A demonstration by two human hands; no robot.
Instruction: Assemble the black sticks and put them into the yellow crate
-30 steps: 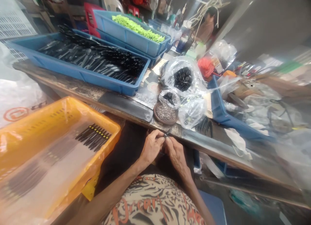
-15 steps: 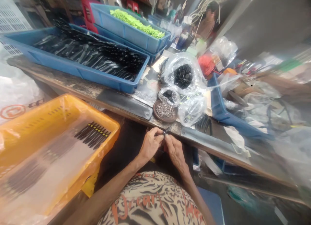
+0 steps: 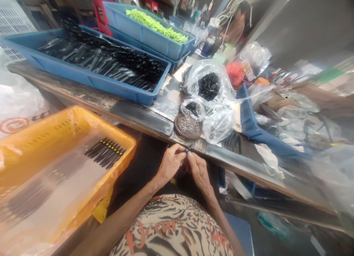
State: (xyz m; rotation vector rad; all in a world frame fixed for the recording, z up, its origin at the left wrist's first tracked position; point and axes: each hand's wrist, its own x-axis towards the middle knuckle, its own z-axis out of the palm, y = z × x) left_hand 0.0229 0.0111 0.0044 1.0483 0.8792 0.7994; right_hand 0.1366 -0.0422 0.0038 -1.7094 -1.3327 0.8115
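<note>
Between my fingertips at the bench edge is a small black part, too small to name. My left hand pinches it from the left, while my right hand closes on it from the right. Just beyond them sits a round brown dish of small metal pins. Behind the dish stand a small plastic bag and a larger clear bag, both with black parts inside. Some slim black pieces lie on the bench to the right.
At left, a yellow crate holds rows of black pieces with yellow dots. A blue tray of black pieces and a blue bin with bright green parts stand behind. Another blue bin at right holds plastic bags. A person is farther back.
Almost nothing differs. Both hands stay together at the bench edge around the small black part, and the view has shifted only slightly.
</note>
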